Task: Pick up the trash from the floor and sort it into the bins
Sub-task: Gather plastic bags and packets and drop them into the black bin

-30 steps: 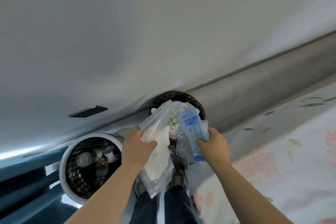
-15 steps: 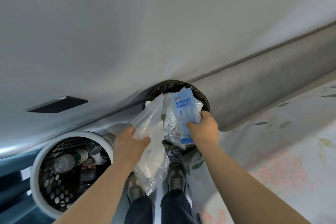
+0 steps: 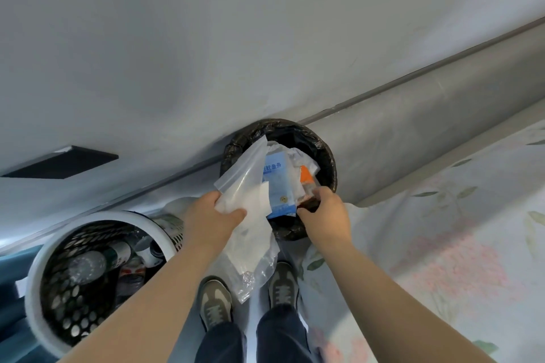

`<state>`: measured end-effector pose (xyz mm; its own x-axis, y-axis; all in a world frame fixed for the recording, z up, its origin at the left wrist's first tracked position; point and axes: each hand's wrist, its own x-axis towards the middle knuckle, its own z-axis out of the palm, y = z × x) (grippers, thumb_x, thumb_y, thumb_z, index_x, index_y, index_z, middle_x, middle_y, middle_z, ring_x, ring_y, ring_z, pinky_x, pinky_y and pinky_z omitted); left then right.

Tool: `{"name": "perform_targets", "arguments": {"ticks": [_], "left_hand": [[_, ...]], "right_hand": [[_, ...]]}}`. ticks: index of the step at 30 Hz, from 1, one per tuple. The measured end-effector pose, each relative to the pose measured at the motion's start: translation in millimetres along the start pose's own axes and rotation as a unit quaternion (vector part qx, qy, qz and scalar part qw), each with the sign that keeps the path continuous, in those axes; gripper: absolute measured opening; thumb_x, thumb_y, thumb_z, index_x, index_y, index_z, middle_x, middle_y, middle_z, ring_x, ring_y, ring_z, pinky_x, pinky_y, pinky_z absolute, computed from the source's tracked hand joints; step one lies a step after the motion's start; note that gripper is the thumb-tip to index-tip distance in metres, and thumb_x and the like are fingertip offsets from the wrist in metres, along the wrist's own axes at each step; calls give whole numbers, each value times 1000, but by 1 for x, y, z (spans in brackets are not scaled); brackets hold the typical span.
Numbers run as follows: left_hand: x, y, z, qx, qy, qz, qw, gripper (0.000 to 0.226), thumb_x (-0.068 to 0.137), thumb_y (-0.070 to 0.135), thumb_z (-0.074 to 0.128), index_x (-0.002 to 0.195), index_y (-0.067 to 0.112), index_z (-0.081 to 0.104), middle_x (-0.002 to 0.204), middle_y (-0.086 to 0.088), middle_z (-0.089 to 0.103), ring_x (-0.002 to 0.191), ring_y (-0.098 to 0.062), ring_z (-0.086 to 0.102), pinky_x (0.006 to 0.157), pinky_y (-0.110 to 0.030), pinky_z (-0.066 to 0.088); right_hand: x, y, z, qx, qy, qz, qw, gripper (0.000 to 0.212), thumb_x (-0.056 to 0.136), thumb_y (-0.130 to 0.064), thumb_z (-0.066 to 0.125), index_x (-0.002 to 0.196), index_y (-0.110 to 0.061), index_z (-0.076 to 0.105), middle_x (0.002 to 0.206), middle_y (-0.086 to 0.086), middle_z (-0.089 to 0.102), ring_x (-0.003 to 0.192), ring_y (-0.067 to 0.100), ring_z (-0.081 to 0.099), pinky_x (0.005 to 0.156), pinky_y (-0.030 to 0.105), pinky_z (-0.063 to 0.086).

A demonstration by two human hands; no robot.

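- left hand [image 3: 211, 216] pinches clear plastic bag [image 3: 246, 186], hanging over shoes
- right hand [image 3: 324, 209] fingers closed on a dark wrapper [image 3: 308, 203] at near rim of black-lined bin [image 3: 324, 150]
- blue packet [image 3: 277, 183] over that bin
- white mesh bin [image 3: 38, 268] near left, holds bottles

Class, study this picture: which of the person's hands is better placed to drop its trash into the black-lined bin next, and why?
Probably the right hand: it holds the blue packet directly over the black-lined bin. The left hand grips its clear bag beside the rim.
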<state>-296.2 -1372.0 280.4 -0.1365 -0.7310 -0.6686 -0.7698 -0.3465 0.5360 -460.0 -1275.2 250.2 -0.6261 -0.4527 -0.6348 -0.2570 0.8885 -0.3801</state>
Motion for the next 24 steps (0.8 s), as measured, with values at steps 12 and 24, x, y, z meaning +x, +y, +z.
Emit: {"name": "perform_targets", "arguments": {"ticks": [12, 24], "left_hand": [[14, 36, 24, -179, -158, -112, 965, 33, 69, 13, 83, 98, 10, 69, 95, -9, 74, 90, -30, 70, 84, -45, 57], [19, 19, 26, -47, -131, -78, 987, 67, 59, 54, 83, 109, 18, 56, 105, 3, 63, 94, -16, 63, 75, -32, 54]], "right_hand": [[-9, 8, -31, 316, -151, 79, 934, 33, 86, -40, 67, 104, -12, 68, 95, 1, 71, 81, 13, 65, 65, 20, 48], [0, 0, -35, 315, -107, 94, 938, 6, 83, -14, 71, 87, -10, 67, 85, 9, 72, 71, 22, 67, 66, 34, 58]]}}
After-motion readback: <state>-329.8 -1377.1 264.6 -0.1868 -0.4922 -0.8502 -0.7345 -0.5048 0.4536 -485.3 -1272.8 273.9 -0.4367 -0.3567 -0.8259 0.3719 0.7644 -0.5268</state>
